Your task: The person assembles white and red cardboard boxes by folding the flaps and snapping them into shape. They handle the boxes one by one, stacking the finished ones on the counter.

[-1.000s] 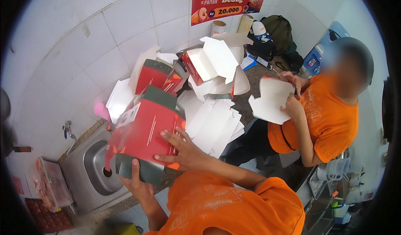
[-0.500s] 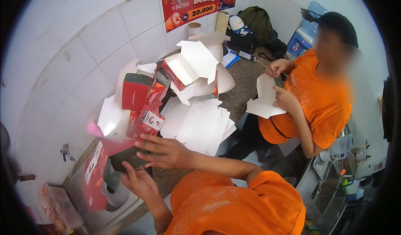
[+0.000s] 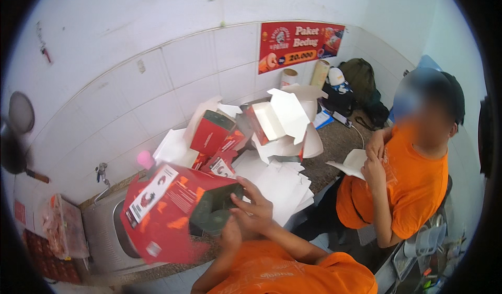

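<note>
I hold a large red cardboard box (image 3: 167, 210) with a dark green inside, tilted over the steel sink (image 3: 104, 231). My left hand (image 3: 229, 235) grips the box's open right end from below. My right hand (image 3: 254, 206) lies on the same end with fingers spread over the green flap. Just beyond my hands, a heap of flat white box blanks (image 3: 285, 181) covers the counter. Behind it stand folded red boxes (image 3: 212, 132) and an open red and white box (image 3: 277, 121).
A co-worker in an orange shirt (image 3: 413, 184) sits at the right, holding a flat white blank (image 3: 351, 163). A tap (image 3: 102, 171) and tiled wall lie behind the sink. A red poster (image 3: 300, 43), two paper rolls (image 3: 287, 77) and a dark backpack (image 3: 361, 79) are at the back.
The red box was low over the sink at my left. It has come up and turned in front of me, with both hands shifted to its right end.
</note>
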Motion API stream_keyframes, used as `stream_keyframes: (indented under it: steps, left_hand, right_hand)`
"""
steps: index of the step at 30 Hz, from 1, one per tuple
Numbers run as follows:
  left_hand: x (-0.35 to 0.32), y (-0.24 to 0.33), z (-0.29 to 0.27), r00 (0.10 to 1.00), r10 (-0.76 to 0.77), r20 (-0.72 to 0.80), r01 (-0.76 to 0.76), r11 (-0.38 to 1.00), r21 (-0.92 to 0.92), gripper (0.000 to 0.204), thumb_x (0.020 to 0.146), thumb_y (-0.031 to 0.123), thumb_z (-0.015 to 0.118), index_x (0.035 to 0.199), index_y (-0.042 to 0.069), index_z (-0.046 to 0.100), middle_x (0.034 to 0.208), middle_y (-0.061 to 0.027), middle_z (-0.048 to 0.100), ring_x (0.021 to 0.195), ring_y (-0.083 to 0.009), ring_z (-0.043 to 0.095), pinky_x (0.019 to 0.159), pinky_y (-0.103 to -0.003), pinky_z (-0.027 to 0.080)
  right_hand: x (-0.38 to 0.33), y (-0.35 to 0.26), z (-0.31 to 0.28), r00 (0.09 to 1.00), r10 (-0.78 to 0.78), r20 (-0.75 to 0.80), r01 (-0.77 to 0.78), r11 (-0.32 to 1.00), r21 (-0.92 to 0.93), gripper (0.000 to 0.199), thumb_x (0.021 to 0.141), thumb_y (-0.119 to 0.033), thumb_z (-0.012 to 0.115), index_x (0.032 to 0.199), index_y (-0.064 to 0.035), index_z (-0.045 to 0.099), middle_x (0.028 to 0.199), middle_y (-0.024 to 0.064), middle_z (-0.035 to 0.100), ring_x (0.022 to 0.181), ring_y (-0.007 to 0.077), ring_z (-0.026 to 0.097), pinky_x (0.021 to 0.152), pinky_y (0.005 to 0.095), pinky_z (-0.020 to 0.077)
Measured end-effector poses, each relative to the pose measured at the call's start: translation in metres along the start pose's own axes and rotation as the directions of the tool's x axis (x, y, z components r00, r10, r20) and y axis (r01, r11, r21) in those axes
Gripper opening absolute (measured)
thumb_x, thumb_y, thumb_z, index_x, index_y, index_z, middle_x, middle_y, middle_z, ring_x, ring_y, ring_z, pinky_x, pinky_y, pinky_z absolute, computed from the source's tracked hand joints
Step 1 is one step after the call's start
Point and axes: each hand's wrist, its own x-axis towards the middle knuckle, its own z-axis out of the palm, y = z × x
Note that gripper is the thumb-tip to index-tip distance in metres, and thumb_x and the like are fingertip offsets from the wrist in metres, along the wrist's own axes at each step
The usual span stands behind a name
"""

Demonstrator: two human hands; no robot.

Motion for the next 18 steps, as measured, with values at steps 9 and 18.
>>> stream_keyframes:
  steps: [9, 18]
  left_hand:
    - [0.024, 0.049, -0.007, 0.951, -0.099, 0.292, -0.098, 0.801, 0.591, 0.025, 0.102, 0.021, 0.059, 0.105, -0.003, 0.067, 0.091, -0.0037, 0.07, 0.078, -0.0068, 0.055, 0.072, -0.025, 0.045]
    - [0.001, 0.081, -0.01, 0.801, -0.502, 0.326, 0.107, 0.656, 0.747, 0.028, 0.1, 0.019, 0.059, 0.122, 0.003, 0.063, 0.084, -0.0075, 0.069, 0.073, -0.0107, 0.059, 0.069, -0.032, 0.048]
  right_hand:
    - [-0.017, -0.012, -0.025, 0.939, 0.306, 0.156, -0.338, 0.901, 0.272, 0.026, 0.101, -0.019, 0.059, 0.114, 0.001, 0.069, 0.116, 0.0144, 0.056, 0.092, 0.0183, 0.061, 0.077, 0.0275, 0.0519]
    - [-0.041, 0.021, -0.056, 0.765, 0.5, 0.407, -0.552, 0.834, 0.014, 0.017, 0.091, -0.017, 0.074, 0.102, -0.0041, 0.076, 0.093, 0.004, 0.058, 0.079, 0.0123, 0.057, 0.065, 0.0261, 0.0499]
